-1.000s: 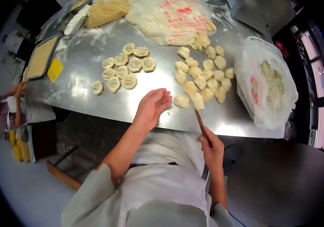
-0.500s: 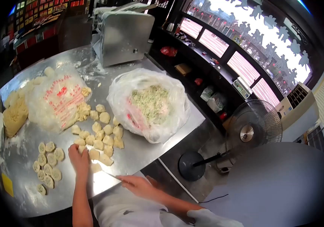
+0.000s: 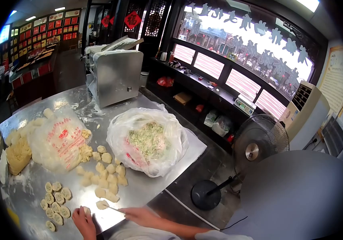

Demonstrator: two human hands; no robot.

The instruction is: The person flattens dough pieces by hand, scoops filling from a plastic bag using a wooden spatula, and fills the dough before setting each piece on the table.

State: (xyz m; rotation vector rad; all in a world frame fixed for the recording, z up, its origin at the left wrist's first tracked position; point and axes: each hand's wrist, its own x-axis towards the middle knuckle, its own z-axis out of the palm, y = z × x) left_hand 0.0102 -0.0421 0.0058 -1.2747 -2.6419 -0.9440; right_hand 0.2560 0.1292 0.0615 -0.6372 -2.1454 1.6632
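Note:
My left hand (image 3: 84, 224) is closed around a small dough piece (image 3: 86, 210) near the front of the steel table. My right hand (image 3: 142, 216) grips the handle end of a thin stick-like tool (image 3: 116, 209), whose tip meets a flattened dough piece (image 3: 101, 205). Beyond my hands lie several lumps of dough (image 3: 110, 178). To the left sit several round filled pastries (image 3: 58, 198) with greenish filling showing on top. A plastic bag (image 3: 171, 152) spread open behind the lumps holds chopped green and pale filling (image 3: 149, 140).
A red-printed plastic bag (image 3: 45, 144) covers more dough on the steel table (image 3: 139, 190). At the back stands a boxy metal machine (image 3: 119, 78). Right of the table are a standing fan (image 3: 255, 148) and a low shelf along the window with a scale (image 3: 245, 104).
My view has tilted up, so the table sits lower in it. My left hand has come away from the lumps toward the table's front with a dough piece; my right hand still holds the tool.

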